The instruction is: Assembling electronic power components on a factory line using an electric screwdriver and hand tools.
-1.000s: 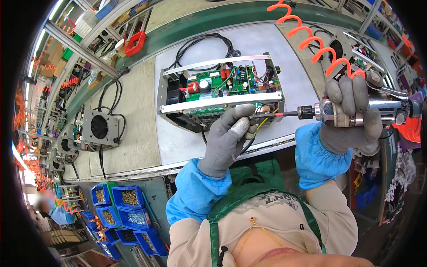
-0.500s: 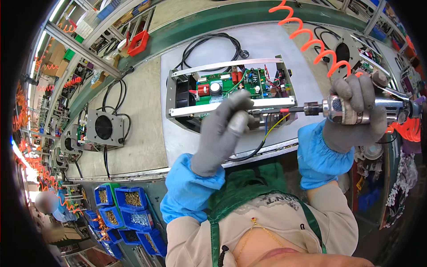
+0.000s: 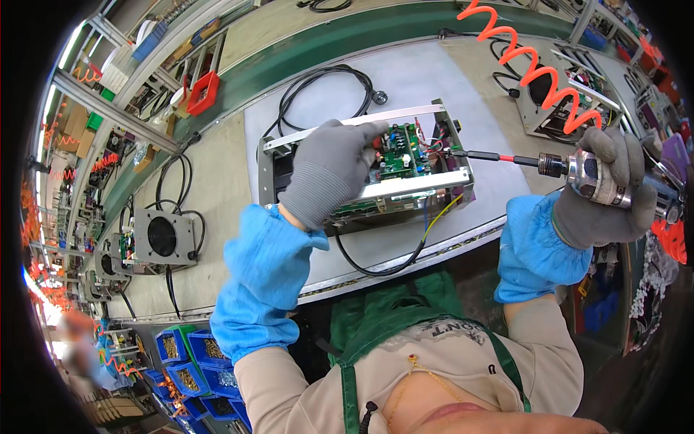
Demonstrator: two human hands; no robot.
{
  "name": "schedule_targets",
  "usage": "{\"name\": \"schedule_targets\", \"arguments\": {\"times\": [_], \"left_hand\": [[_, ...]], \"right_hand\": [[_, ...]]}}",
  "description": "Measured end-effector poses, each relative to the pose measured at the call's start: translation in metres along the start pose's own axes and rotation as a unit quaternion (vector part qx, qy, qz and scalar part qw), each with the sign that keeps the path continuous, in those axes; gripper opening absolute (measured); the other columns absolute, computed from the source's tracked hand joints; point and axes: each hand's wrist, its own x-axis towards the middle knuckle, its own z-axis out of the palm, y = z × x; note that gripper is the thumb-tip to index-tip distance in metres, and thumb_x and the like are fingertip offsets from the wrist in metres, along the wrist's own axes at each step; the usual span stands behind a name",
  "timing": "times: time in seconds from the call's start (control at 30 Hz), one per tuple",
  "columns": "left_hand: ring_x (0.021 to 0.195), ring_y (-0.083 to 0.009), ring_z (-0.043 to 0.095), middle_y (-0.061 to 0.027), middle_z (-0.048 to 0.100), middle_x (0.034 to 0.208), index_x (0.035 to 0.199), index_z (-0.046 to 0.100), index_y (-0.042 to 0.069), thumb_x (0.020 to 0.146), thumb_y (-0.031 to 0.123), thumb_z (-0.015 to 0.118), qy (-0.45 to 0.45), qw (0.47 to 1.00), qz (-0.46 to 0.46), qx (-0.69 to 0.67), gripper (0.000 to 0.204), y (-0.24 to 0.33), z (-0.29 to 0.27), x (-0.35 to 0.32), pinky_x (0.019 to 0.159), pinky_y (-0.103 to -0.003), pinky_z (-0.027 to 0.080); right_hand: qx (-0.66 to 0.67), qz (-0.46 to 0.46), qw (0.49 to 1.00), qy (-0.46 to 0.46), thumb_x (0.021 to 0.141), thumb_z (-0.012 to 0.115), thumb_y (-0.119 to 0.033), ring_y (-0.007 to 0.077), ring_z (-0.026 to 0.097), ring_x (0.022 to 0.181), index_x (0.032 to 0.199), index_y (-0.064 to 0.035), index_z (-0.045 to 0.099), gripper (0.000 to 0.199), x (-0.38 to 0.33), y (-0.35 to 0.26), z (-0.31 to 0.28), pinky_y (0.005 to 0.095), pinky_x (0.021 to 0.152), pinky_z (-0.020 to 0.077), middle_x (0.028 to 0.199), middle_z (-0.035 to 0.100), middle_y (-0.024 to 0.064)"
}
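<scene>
An open metal chassis [image 3: 416, 186] with a green circuit board [image 3: 396, 155] lies on the bench in front of me. My left hand [image 3: 329, 170], in a grey glove, reaches across it, its fingers closed at the far rail; part of the board is hidden beneath. In my right hand [image 3: 611, 181], also gloved, is an air screwdriver [image 3: 593, 177], held level. Its long bit points left, and the tip meets the chassis's right end panel or is very near it. A yellow-green wire [image 3: 439, 218] and a black cable [image 3: 376, 273] hang at the near side.
A coiled black power cord [image 3: 289, 98] lies behind the chassis. An orange spiral air hose [image 3: 517, 54] hangs at the right, before another open unit [image 3: 578, 90]. A fan unit [image 3: 165, 235] stands at the left. Blue bins [image 3: 189, 380] of small parts sit lower left, a red bin [image 3: 202, 94] farther back.
My left hand has moved from the near rail onto the chassis toward its far rail. The chassis is turned slightly, and the screwdriver's bit has shifted from the near side to the right end panel.
</scene>
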Motion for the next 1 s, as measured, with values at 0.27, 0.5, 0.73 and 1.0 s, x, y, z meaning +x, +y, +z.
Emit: {"name": "schedule_targets", "arguments": {"times": [0.27, 0.5, 0.73, 1.0], "left_hand": [[0.099, -0.0205, 0.063, -0.0151, 0.064, 0.113, 0.126, 0.051, -0.009, 0.085, 0.005, 0.051, -0.178, 0.773, -0.123, -0.596, 0.044, 0.006, -0.036, 0.038, 0.087, -0.03, 0.049], [0.097, -0.0174, 0.063, -0.0156, 0.065, 0.109, 0.115, 0.062, -0.005, 0.085, 0.012, 0.06, -0.08, 0.912, -0.053, -0.398, 0.034, 0.017, -0.016, 0.069, 0.081, -0.028, 0.05], [0.083, -0.0201, 0.065, -0.0121, 0.069, 0.093, 0.104, 0.069, 0.003, 0.086, 0.017, 0.064, 0.027, 0.965, 0.041, -0.258, 0.023, 0.017, 0.013, 0.089, 0.076, -0.03, 0.051], [0.071, -0.021, 0.064, -0.0092, 0.065, 0.079, 0.094, 0.072, 0.007, 0.081, 0.017, 0.068, 0.023, 0.989, 0.07, -0.129, 0.017, 0.023, 0.031, 0.086, 0.065, -0.031, 0.051]], "right_hand": [[-0.07, -0.026, 0.997, 0.026, 0.07, 0.064, -0.014, 0.0072, 0.039, 0.063, 0.104, -0.0112, 0.052, 0.037, 0.004, -0.02, -0.012, 0.0308, 0.074, 0.0383, 0.07, 0.036, -0.0074], [-0.108, -0.023, 0.993, -0.039, 0.076, 0.06, -0.019, 0.0089, 0.034, 0.064, 0.123, -0.0073, 0.045, 0.051, 0.008, -0.014, -0.021, 0.0309, 0.071, 0.0311, 0.07, 0.03, -0.0051], [-0.203, -0.056, 0.972, -0.102, 0.081, 0.05, -0.017, 0.0134, 0.035, 0.064, 0.129, -0.0035, 0.043, 0.05, 0.036, 0.002, -0.02, 0.0377, 0.07, 0.0359, 0.072, 0.031, -0.0017], [-0.247, 0.034, 0.959, -0.136, 0.087, 0.046, -0.008, 0.0169, 0.053, 0.06, 0.093, 0.0072, 0.058, 0.02, 0.059, 0.041, -0.014, 0.0449, 0.078, 0.0518, 0.082, 0.058, 0.0177]]}}
